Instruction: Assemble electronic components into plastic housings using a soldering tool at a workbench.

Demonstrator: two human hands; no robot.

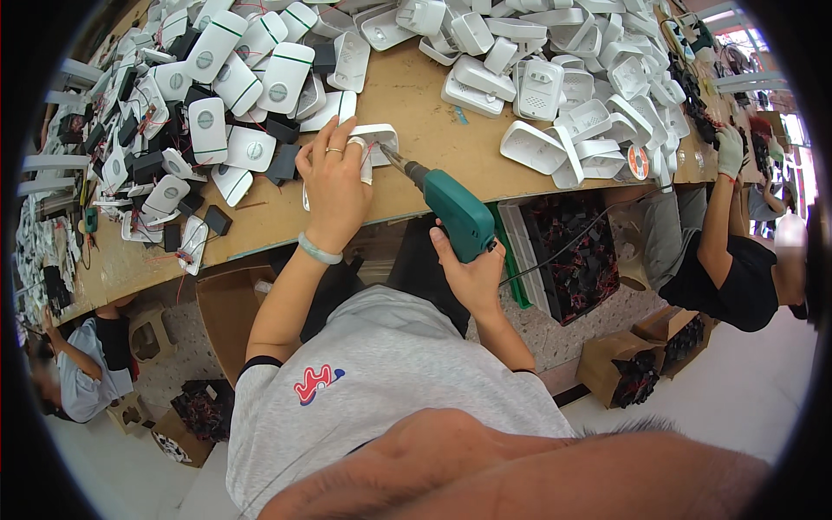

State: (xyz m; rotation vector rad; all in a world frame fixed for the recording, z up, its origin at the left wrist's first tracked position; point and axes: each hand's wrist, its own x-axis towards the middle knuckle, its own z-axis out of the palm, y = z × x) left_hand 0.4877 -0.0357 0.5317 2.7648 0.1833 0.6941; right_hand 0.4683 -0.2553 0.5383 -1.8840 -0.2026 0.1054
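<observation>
Hands hold white casing and drill (green).

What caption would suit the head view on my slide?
Left hand on a white plastic housing, right hand gripping a green pistol-shaped power tool pointed toward it, at a tan workbench.

2 forearms forward, right fingers curled
</observation>
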